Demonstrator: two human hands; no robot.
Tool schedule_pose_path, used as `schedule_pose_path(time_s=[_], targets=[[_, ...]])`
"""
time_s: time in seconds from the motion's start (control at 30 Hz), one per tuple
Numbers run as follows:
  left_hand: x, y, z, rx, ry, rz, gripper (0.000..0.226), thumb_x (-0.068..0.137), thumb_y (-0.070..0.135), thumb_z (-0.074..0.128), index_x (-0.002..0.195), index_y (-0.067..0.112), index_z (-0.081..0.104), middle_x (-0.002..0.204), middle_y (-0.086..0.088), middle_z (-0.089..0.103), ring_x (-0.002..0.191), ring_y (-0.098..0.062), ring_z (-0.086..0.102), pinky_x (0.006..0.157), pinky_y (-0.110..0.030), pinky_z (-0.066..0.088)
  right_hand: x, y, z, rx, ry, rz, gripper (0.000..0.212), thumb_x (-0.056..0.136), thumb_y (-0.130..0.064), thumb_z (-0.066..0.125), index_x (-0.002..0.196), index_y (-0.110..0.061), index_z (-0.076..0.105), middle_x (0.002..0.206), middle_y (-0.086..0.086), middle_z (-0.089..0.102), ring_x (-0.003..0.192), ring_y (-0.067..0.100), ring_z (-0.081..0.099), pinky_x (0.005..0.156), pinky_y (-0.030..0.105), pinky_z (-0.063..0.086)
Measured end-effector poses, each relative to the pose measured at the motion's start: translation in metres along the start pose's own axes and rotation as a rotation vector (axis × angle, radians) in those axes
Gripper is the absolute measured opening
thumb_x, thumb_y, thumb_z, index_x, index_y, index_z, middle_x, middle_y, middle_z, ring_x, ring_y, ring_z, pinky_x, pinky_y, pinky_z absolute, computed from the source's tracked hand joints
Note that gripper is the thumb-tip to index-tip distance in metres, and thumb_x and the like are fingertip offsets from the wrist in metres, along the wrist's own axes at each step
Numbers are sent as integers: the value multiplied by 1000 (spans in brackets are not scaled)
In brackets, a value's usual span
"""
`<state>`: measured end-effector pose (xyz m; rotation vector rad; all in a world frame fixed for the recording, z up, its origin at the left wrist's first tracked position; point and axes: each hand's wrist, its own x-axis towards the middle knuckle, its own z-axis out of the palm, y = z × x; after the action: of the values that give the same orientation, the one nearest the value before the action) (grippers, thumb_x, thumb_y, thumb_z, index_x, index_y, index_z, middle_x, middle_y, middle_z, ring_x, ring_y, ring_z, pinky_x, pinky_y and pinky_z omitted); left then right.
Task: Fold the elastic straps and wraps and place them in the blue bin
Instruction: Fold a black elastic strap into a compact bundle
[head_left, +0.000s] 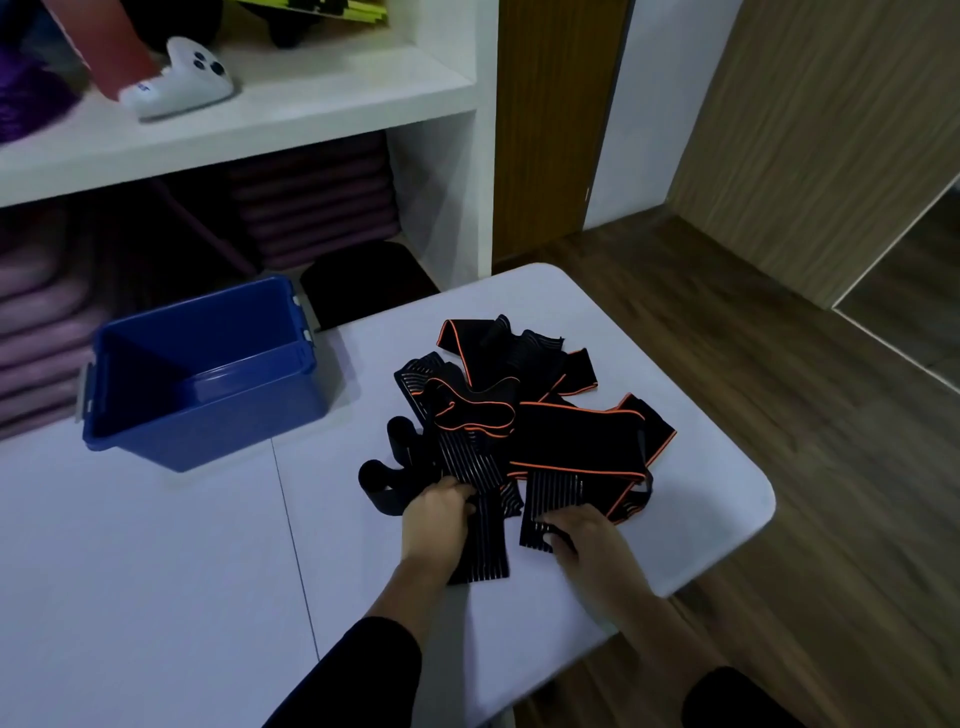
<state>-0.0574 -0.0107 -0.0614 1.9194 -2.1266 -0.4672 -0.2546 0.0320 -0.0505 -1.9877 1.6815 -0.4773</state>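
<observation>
A tangled pile of black elastic straps and wraps (524, 410) with orange edging and thin white stripes lies on the white table (156, 545), right of centre. My left hand (436, 519) grips a striped wrap (483, 540) at the pile's near edge. My right hand (582, 535) pinches the near end of another striped wrap (550, 493). The blue bin (208, 374) stands open on the table to the left of the pile, with nothing visible inside.
White shelving (260, 119) rises behind the table, holding a white game controller (182, 78) and stacked purple mats (311, 202). A black stool seat (363, 280) sits behind the table. The table's right edge and rounded corner (753, 499) drop to a wooden floor.
</observation>
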Motion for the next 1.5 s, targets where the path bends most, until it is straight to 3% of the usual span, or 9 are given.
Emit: schedule_pose_path(time_s=[0.23,0.4,0.53,0.6,0.8,0.97,1.17,1.33,1.5], targets=[[-4,-2,-5,-43,55,-18,23,87,8,49,101,14,66,98,0,62,95,-17,56,69,-24,45,7,-21,-41,208,71,-77,29,91,-21,57,120,-26,59,115,-12,62,109,5,57,93,18,44],[-7,1,-18,-105,159,2,14,84,14,54,94,14,63,95,2,59,94,-14,51,71,-21,43,45,-23,-79,403,140,-30,28,89,-24,61,116,-31,58,104,-6,66,85,29,66,76,43,55],[-4,11,-27,-110,205,4,12,85,15,55,94,16,64,91,4,63,90,-12,51,67,-18,40,78,-6,-73,199,149,-10,33,85,-15,65,117,-20,59,114,2,63,96,18,61,87,23,45],[-6,12,-27,-118,207,4,12,86,15,55,94,17,64,91,5,63,90,-12,51,67,-16,36,83,5,-61,15,162,-24,43,77,-14,73,118,-17,59,118,6,58,111,23,52,96,30,39],[-7,11,-27,-142,193,-14,14,87,15,55,96,18,65,93,6,64,91,-11,50,71,-15,36,69,20,-35,-98,260,-124,8,78,-6,64,83,-12,63,85,5,55,80,25,53,65,33,43],[-7,12,-30,-169,181,-35,13,87,15,56,96,18,65,94,6,63,91,-11,52,72,-18,40,56,26,-25,-27,43,-130,27,85,-26,63,109,-15,65,105,3,57,101,19,49,84,26,41],[-7,11,-33,-236,160,-19,12,86,10,58,93,16,66,91,6,61,77,-7,57,67,-14,43,52,42,-17,-132,-175,-160,87,65,-37,80,140,-18,39,139,3,32,131,17,27,108,28,29],[-9,11,-33,-293,122,-9,12,86,7,58,91,14,66,89,10,57,76,-3,56,68,-3,39,62,49,-9,-301,-219,-148,84,75,-42,71,146,-22,28,149,5,19,140,20,14,115,29,14],[-10,13,-37,-326,135,-4,13,87,6,58,91,14,67,89,9,60,79,-2,57,72,-2,40,56,51,-5,-284,-158,-199,67,83,-38,62,142,-18,37,140,1,35,135,17,20,110,25,25]])
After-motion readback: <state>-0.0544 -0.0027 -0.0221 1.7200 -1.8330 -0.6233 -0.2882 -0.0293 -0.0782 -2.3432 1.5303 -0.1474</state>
